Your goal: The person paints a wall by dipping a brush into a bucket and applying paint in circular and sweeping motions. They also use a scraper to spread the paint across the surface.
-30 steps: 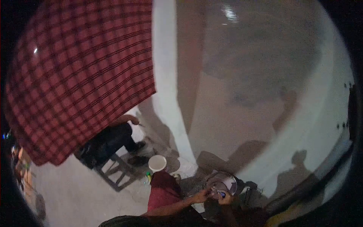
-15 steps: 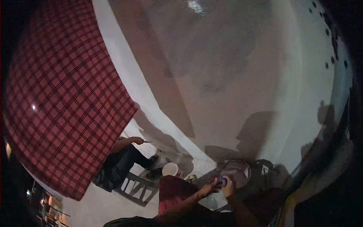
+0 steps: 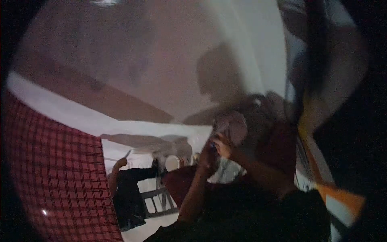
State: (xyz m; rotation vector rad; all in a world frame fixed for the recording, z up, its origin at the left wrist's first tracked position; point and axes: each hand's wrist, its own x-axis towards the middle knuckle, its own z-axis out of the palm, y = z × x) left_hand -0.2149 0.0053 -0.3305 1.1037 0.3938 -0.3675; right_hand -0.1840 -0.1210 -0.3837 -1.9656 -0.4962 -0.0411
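Red checked cloth point(image 3: 60, 169) hangs on the far left, with dark lines crossing it. Just right of its edge sits another person in dark trousers point(image 3: 139, 174), whose raised hand point(image 3: 121, 162) holds a thin pale tool point(image 3: 128, 153). A dark stool point(image 3: 157, 201) stands to the right of that person, and a white bucket point(image 3: 173, 163) stands farther off, beyond a dark red knee point(image 3: 181, 179). Right of the knee, the wearer's left hand point(image 3: 207, 158) and right hand point(image 3: 224, 147) are close together, with a small blue thing point(image 3: 212, 145) between them; blur and shade hide how either hand grips it. A shiny pale sheet point(image 3: 227, 173) lies nearer, below the right hand. Just beyond the hands is a round basin point(image 3: 238, 126). An orange patch point(image 3: 346, 197) shows at the near right.
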